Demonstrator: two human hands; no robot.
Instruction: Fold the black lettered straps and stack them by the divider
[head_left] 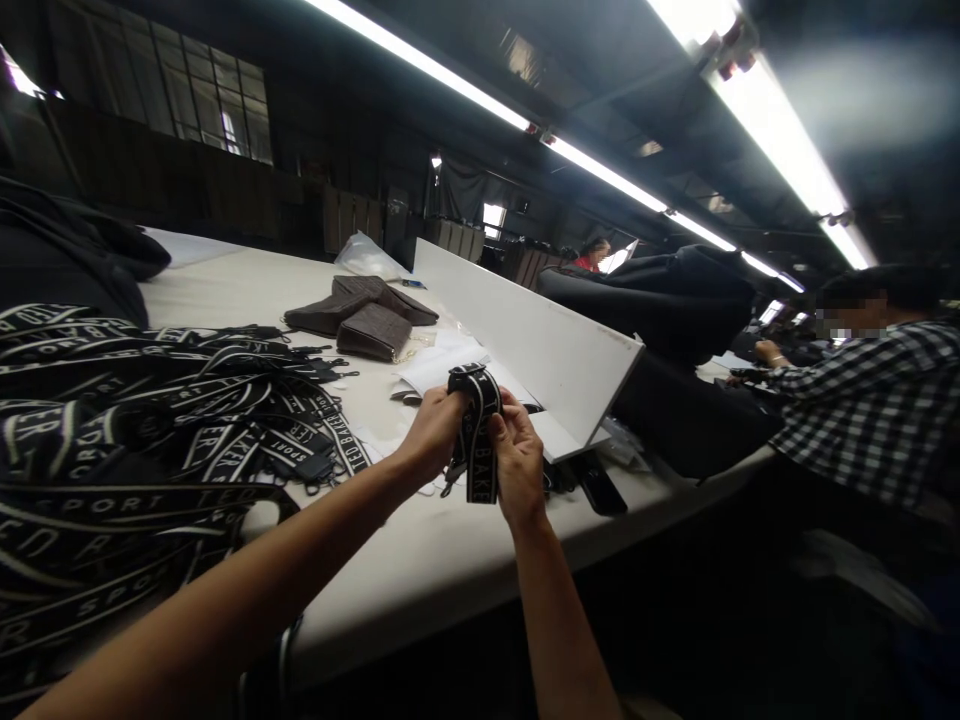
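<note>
Both my hands hold one black strap with white lettering (480,440) above the white table (420,560). My left hand (435,425) is closed round the strap's upper loop. My right hand (516,462) pinches the hanging part, its fingers curled on the strap. To the left lies a big heap of the same lettered straps (150,430), close to my left forearm.
Dark brown quilted bags (367,315) lie further back on the table, with white paper sheets (435,365) beside them. A long white board (532,340) stands tilted behind my hands. A person in a checked shirt (870,400) works at the right, next to dark fabric (660,300).
</note>
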